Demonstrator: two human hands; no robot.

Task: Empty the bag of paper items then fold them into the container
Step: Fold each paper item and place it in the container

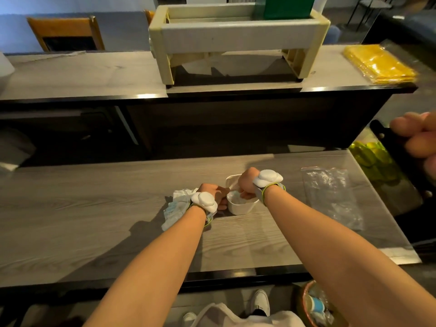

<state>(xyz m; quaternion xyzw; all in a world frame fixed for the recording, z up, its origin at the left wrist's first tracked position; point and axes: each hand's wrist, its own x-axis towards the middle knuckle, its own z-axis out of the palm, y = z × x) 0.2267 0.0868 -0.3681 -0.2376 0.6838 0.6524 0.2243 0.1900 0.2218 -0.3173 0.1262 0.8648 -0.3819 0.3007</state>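
1. A white container [240, 206] sits on the grey wood-grain table [94, 208], near its middle, with both hands at its rim.
2. The container's lid [232, 181] stands tilted up behind it, on the far side, partly hidden by the right hand.
3. The left hand [218, 197] is at the container's left wall, fingers curled against it. The fingertips are hidden behind the wrist and the tub, so I cannot tell whether they really grip the wall or only rest on it.
4. The right hand [246, 185] hovers over the open top, fingers curled downward into the container. Something pale lies inside under the fingers, but I cannot tell whether the hand pinches it or only presses it.
5. Each wrist carries a white padded device on a green-edged strap: left band [204, 201], right band [267, 178].
6. Crumpled white paper [178, 207] lies on the table just left of the left wrist, partly under the forearm.
7. An empty-looking clear plastic bag [330, 197] lies flat on the table, to the right of the container and apart from it.
8. Past the table rises a higher counter [82, 76]. On it stand a cream frame [236, 36] in the middle and a stack of yellow sheets [377, 63] at the right end.
9. At the right edge of the view, another person's blurred fingers [415, 138] hold a dark object.
10. Below the table edge, a white shoe [260, 302] and a bin [316, 305] with rubbish show on the floor.
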